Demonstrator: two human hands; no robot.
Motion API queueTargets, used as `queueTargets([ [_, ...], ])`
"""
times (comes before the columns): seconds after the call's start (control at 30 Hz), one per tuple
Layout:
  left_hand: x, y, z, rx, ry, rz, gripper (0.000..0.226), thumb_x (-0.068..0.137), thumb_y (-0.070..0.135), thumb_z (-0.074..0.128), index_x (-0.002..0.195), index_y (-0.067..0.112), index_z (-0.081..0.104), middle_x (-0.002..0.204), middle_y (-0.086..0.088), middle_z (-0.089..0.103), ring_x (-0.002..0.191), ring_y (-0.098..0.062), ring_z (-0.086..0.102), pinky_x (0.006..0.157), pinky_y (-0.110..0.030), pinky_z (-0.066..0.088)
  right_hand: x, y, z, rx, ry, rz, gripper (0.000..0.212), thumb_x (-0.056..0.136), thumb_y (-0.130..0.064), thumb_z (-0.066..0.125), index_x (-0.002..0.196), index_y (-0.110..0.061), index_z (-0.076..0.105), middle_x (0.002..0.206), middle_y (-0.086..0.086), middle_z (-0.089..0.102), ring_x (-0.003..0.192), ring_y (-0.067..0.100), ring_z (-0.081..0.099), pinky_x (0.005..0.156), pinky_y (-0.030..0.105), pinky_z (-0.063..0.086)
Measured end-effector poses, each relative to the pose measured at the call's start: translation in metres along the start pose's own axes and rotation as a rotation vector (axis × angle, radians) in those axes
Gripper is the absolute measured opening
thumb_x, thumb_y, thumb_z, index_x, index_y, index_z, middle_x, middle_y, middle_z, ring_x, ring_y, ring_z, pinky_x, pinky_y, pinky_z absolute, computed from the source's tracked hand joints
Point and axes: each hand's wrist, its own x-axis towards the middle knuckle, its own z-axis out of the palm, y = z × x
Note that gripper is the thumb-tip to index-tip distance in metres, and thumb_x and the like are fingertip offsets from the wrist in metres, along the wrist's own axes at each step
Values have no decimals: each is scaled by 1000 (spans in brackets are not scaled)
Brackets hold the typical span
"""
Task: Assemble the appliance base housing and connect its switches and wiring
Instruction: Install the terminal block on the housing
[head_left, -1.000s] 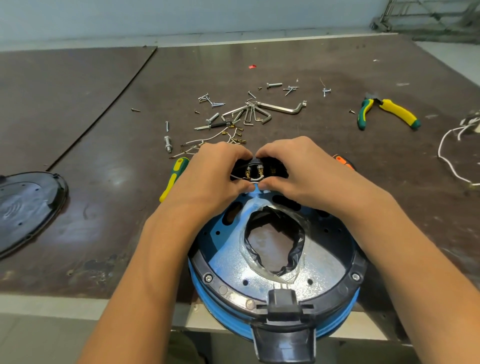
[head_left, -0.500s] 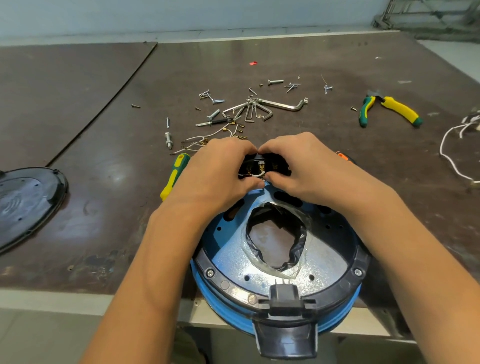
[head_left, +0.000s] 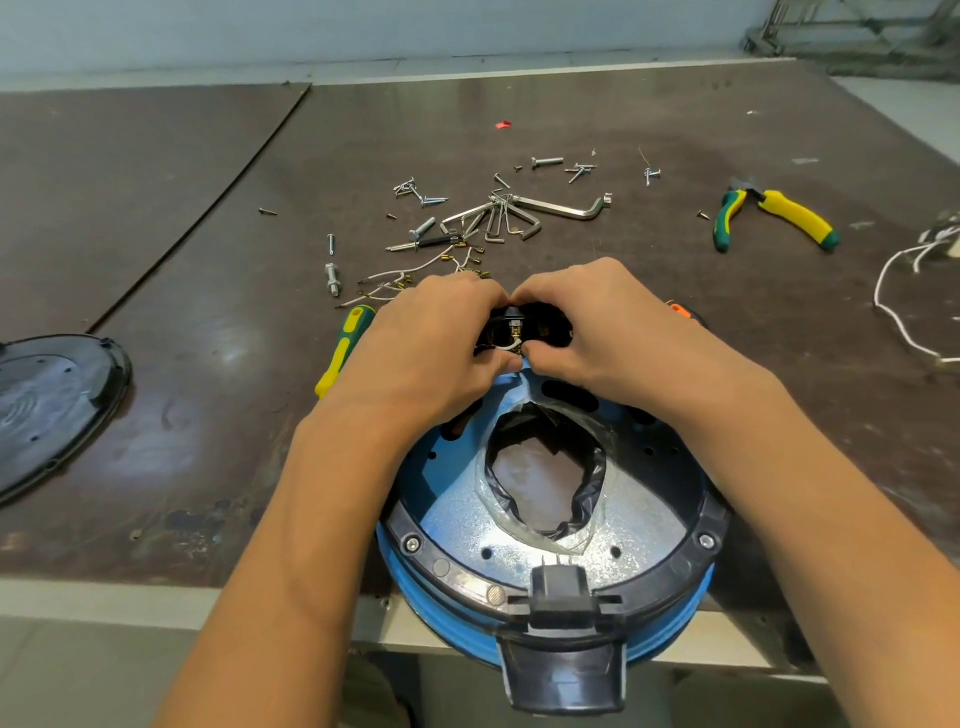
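Observation:
A round blue base housing (head_left: 457, 504) with a black rim lies at the table's near edge, its centre opening ringed by crumpled plastic. At its far side sits a black switch block (head_left: 535, 328) with brass terminals and a white wire. My left hand (head_left: 431, 348) and my right hand (head_left: 602, 332) pinch this block from either side, fingertips meeting over it. Most of the block is hidden under my fingers.
A yellow-green screwdriver (head_left: 343, 349) lies just left of my left hand. Hex keys (head_left: 524, 213), several screws and short wires are scattered behind. Pliers (head_left: 774, 215) lie far right, white wires (head_left: 904, 306) at the right edge, a black cover (head_left: 47, 400) far left.
Both hands stay on the switch block; the fingers have shifted slightly, and the white wire shows more between them. The housing has not moved.

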Motion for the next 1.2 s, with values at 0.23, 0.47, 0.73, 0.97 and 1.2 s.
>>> queueTargets([
  [0.23, 1, 1, 1, 34, -4, 4, 46, 86, 41, 69, 127, 23, 60, 114, 0, 65, 103, -23, 61, 89, -44, 52, 1, 0, 1, -12, 3, 9, 35, 84, -31, 68, 118, -21, 67, 103, 1, 70, 93, 20, 63, 80, 41, 55],
  [0.47, 1, -1, 4, -16, 34, 2, 43, 83, 40, 74, 120, 22, 64, 109, 0, 67, 101, -23, 62, 87, -44, 53, -1, 1, 3, -16, 3, 18, 37, 85, -29, 68, 121, -21, 65, 105, 0, 71, 97, 19, 63, 81, 39, 54],
  [0.73, -10, -9, -1, -204, 24, -14, 61, 81, 41, 76, 135, 22, 55, 125, 1, 61, 116, -17, 55, 99, -38, 47, -4, 2, 6, -14, -17, 55, 42, 86, -29, 65, 128, -31, 58, 114, -7, 66, 103, 14, 61, 80, 33, 50],
  [0.97, -25, -31, -11, -322, -78, -209, 56, 97, 40, 58, 147, 22, 41, 145, 1, 51, 130, -17, 49, 108, -35, 42, 3, 4, 0, -84, -54, 183, 28, 94, -27, 55, 121, -33, 59, 114, -8, 63, 107, 18, 59, 86, 39, 49],
  [1.2, -32, -32, -2, -448, -72, -275, 30, 104, 38, 41, 129, 28, 55, 117, 2, 66, 103, -16, 59, 91, -37, 48, 39, 4, -37, 195, -191, 230, 24, 90, -26, 67, 114, -31, 69, 107, -8, 70, 97, 8, 67, 87, 27, 52],
])
